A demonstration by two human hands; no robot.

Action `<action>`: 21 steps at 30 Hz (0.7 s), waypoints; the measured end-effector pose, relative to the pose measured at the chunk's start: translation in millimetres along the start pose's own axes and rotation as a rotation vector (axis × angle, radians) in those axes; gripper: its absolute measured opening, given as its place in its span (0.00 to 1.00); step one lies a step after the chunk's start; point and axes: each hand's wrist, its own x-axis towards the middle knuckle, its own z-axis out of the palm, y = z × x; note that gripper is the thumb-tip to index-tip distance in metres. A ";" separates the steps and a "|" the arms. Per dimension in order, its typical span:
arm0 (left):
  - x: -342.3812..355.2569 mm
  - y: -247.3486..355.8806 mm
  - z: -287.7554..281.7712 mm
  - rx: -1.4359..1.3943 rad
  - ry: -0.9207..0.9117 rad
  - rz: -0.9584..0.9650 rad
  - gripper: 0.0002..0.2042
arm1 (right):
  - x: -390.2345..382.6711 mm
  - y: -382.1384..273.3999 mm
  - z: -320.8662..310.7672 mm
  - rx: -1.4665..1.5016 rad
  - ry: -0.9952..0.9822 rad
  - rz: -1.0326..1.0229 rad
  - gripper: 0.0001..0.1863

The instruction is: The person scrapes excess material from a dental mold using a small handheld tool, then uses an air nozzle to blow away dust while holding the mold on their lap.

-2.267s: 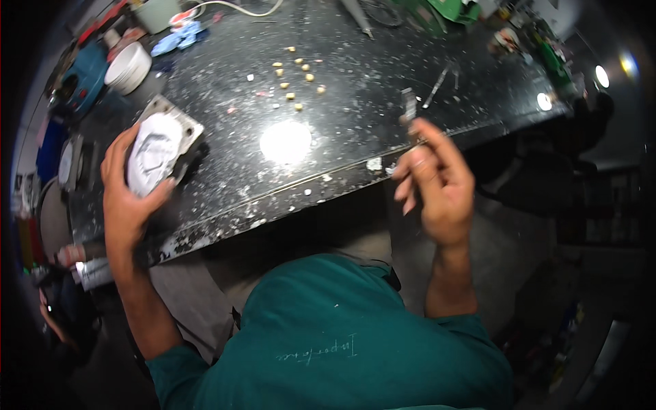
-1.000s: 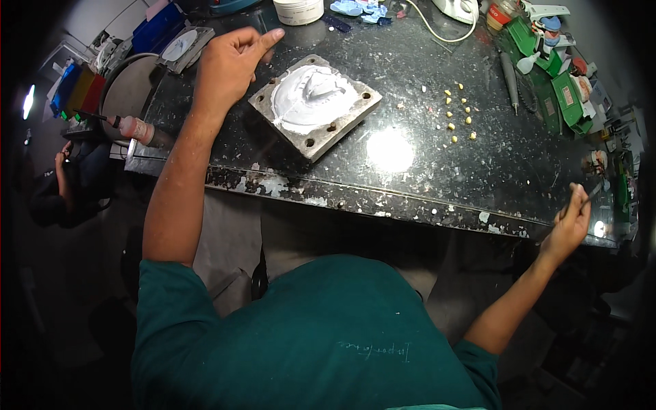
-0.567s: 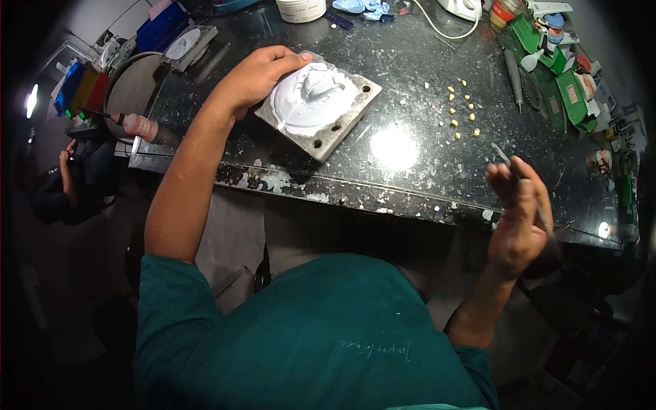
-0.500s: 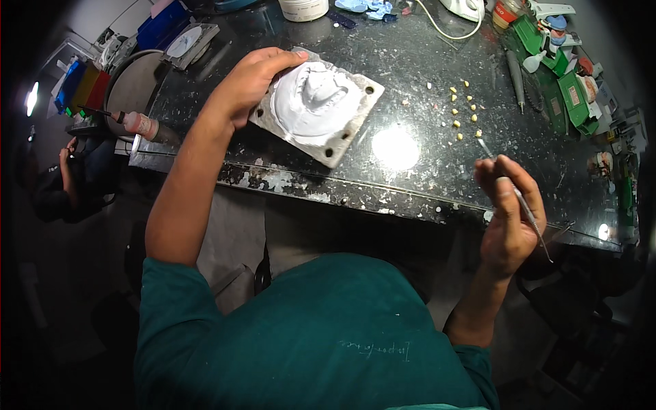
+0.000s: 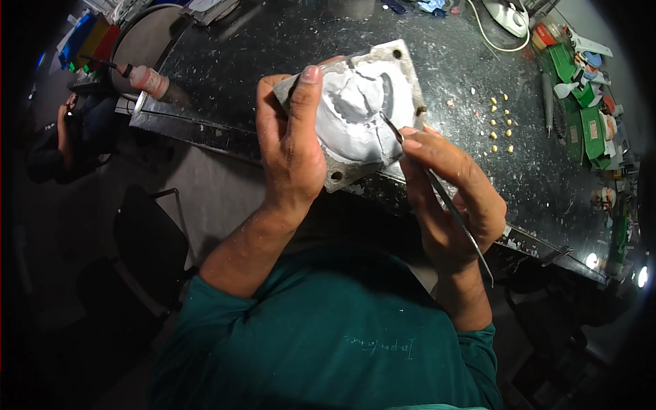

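Note:
My left hand [image 5: 294, 147] grips the left side of a square metal dental flask [image 5: 407, 67], thumb on its rim and the other fingers behind it. White plaster [image 5: 348, 142] fills the flask, with a curved, arch-shaped groove in it. The flask is tilted up over the table's near edge. In my right hand [image 5: 454, 188], closed in a pen-like grip, is a thin metal dental carver [image 5: 469, 236]. Its tip meets or hovers just over the plaster beside the groove; actual contact is hard to make out. Several small yellowish teeth [image 5: 509, 123] lie in two rows to the right.
The black, paint-chipped table [image 5: 239, 89] runs across the scene. On its right are a grey handpiece [image 5: 547, 102], green articulator-like holders [image 5: 593, 137] and a white corded device [image 5: 507, 17]. A pink-filled bottle [image 5: 147, 80] stands left. Another person [image 5: 65, 143] sits at far left.
My left hand has raised, turned and tilted the flask toward me. My right hand has gone left from beside the teeth to the plaster, still holding the carver. The view has shifted.

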 end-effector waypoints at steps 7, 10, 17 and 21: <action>5.5 0.3 -3.2 0.003 -0.100 -0.022 0.11 | 11.5 13.3 6.8 -0.016 0.046 0.034 0.15; 6.7 -3.4 -6.9 -0.006 -0.109 -0.035 0.11 | 18.7 11.5 7.3 -0.074 -0.003 -0.036 0.16; 1.5 -1.6 -6.2 0.034 -0.101 0.005 0.09 | 16.0 18.4 16.3 -0.053 0.046 -0.094 0.18; -1.8 5.7 6.4 0.022 -0.094 0.064 0.09 | 12.5 18.6 27.3 0.041 0.124 -0.095 0.16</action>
